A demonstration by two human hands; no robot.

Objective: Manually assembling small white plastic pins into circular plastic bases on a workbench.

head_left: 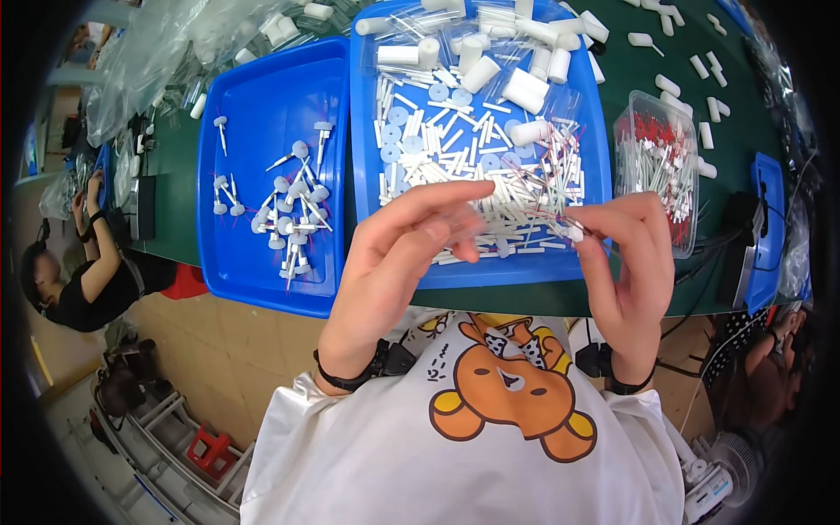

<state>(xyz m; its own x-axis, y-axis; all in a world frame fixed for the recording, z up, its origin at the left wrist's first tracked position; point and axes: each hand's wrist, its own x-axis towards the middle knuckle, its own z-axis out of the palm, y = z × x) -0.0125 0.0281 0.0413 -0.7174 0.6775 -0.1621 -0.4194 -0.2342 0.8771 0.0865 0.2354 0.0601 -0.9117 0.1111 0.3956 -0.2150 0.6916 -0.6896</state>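
Observation:
My left hand (394, 249) is above the near edge of the large blue tray (360, 114). Its thumb and fingers close on a clear plastic piece (464, 222), blurred and hard to make out. To its right, my right hand (630, 254) pinches a small white part with thin wires (573, 231) between thumb and fingertips. Below and beyond both hands, the tray holds many short white sticks (446, 156), pale blue discs (390, 153) and larger white cylinders (525, 90), some in clear sleeves.
A smaller blue tray (262, 87) on the left holds several stick-and-disc pieces (297, 194). Right of the large tray stands a clear box (623, 140) of red-and-white wired parts. White cylinders lie on the green table (626, 66). Another person (87, 262) sits at far left.

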